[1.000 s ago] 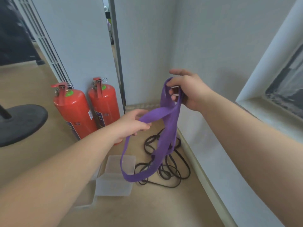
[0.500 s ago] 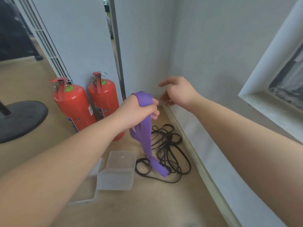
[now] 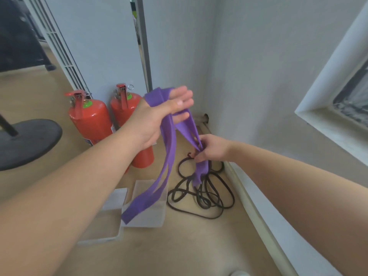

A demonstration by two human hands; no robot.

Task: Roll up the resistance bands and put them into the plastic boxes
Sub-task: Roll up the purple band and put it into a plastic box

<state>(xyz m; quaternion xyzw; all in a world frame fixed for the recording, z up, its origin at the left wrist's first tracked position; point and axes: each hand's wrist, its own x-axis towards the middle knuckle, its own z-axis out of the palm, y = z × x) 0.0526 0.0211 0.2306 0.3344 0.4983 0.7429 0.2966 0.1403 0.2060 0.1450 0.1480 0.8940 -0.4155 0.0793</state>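
**Purple band looped over an outstretched hand**

Head view: your left hand [image 3: 159, 118] is held high, fingers straight, with the purple resistance band [image 3: 169, 152] draped across it. Your right hand [image 3: 211, 150], lower, pinches one strand. The band's loop hangs over the plastic box [image 3: 148, 214].

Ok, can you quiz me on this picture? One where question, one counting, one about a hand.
1. Where do the thin black resistance bands lie? A on the floor beside the clear plastic box; B inside that box; C on the window ledge.
2. How many red fire extinguishers are there? A one; B two; C three.
3. What does the right hand do to the wide purple resistance band? A pinches it; B lies flat on it; C stays off it.
A: black loops rest on the floor. B: two red cylinders stand together. A: its fingers curl round it.
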